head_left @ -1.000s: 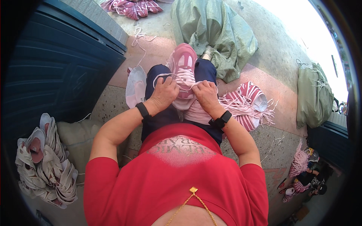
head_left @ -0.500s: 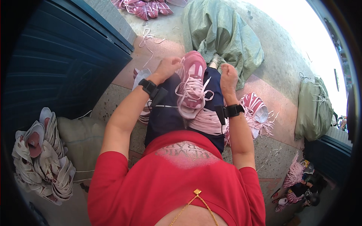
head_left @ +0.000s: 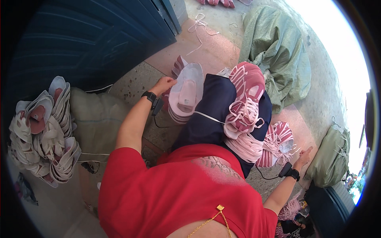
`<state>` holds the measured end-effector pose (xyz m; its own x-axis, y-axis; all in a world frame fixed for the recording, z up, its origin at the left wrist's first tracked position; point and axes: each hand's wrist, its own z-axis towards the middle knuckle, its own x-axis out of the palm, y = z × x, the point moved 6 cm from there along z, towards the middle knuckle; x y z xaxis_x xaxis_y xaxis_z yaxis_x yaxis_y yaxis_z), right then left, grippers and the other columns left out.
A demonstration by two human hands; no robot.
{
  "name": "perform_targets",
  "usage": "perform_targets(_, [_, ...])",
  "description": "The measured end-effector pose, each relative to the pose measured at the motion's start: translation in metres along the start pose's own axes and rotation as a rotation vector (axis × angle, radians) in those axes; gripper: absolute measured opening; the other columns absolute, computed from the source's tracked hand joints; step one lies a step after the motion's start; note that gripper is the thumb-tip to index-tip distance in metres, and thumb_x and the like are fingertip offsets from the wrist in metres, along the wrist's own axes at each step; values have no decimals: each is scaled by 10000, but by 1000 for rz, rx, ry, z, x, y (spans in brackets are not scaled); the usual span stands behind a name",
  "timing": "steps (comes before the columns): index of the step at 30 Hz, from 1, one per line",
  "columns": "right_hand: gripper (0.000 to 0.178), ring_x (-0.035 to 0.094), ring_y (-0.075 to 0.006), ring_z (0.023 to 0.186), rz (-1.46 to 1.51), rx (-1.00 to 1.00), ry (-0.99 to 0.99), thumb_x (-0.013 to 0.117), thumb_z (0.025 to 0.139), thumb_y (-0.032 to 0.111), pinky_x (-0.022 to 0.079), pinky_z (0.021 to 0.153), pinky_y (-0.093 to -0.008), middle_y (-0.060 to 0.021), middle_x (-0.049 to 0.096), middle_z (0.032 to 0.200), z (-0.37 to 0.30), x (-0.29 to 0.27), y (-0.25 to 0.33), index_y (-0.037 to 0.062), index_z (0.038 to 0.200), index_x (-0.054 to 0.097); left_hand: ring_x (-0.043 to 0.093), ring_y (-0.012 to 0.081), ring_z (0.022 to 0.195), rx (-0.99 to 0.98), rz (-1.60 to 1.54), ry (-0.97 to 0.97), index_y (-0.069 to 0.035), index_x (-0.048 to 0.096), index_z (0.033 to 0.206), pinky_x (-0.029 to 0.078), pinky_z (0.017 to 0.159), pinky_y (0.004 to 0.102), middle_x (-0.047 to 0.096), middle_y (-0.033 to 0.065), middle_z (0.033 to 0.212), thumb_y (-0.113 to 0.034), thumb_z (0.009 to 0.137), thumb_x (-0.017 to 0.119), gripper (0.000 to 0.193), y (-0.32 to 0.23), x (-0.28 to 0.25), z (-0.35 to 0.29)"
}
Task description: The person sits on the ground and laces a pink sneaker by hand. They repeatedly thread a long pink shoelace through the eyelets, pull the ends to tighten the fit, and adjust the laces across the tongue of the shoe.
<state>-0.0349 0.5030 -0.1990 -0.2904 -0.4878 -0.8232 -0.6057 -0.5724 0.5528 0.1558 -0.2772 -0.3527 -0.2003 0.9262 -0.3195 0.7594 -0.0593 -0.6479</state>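
1. The left hand reaches out to a stack of insoles on the floor by the left knee. Its fingers curl over the stack's left edge, pressed together, touching the top insole.
2. The insoles are flat, rounded foam shapes, whitish with a pink patch in the middle, their edges showing pink and white layers.
3. The right hand is stretched low to the person's right, fingers spread and open, holding nothing. It hovers just beside a striped pink shoe lying on the floor, with loose laces around it.
4. A pink sneaker lies across the lap on dark blue trousers. It has a knit upper with white stripes and pale laces partly threaded, bunched over the tongue.
5. A bundle of pale pink laces lies on the right thigh just below the sneaker, touching it. One white lace runs leftward from the sneaker across the trousers.
6. Each wrist wears a black band with a small black box and a thin cable.
7. A crumpled green woven sack lies on the floor beyond the knees; a second, fuller one stands near the right hand.
8. At the far left, a heap of white shoe uppers rests on a beige sack.
9. A dark blue ribbed metal door stands behind them.
10. The floor is speckled concrete with a smooth pink slab further out.
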Motion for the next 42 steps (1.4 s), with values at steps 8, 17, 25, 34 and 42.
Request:
perform_targets(8, [331, 530, -85, 605, 162, -330, 165, 534, 919, 172, 442, 598, -231, -24, 594, 701, -46, 45, 70, -32, 1178, 571, 644, 296, 726, 357, 494, -301, 15, 641, 758, 502, 653, 373, 649, 181, 737, -195, 686, 653, 222, -74, -14, -1])
perform_targets(17, [431, 597, -299, 976, 266, -1447, 1001, 708, 781, 260, 459, 852, -371, -168, 649, 970, -397, 150, 316, 3, 1111, 604, 582, 116, 570, 824, 345, -331, -3, 561, 841, 495, 515, 274, 584, 63, 636, -97, 729, 648, 170, -262, -34, -170])
perform_targets(25, [226, 603, -206, 626, 395, -887, 1241, 647, 835, 225, 464, 594, -302, -98, 654, 720, -418, 143, 313, 0, 853, 658, 582, 125, 830, 717, -323, 94, -24, 526, 1020, 478, 779, 268, 610, 56, 911, -218, 949, 522, 207, -217, -1, -143])
perform_targets(34, [296, 606, -142, 874, 833, -511, 1410, 611, 889, 173, 487, 775, -306, -70, 641, 986, -363, 113, 231, -16, 1114, 570, 426, 26, 529, 530, -72, 56, -62, 566, 1036, 346, 476, 195, 504, -55, 639, -142, 908, 570, 151, -113, 75, -132])
perform_targets(42, [349, 534, -237, 1140, 1493, 306, 1295, 549, 924, 134, 418, 988, -431, -98, 565, 1215, -299, 121, 125, 23, 1243, 463, 571, 93, 686, 934, 274, 387, -53, 490, 1220, 446, 589, 235, 623, 71, 861, -96, 830, 651, 424, -190, 145, -258])
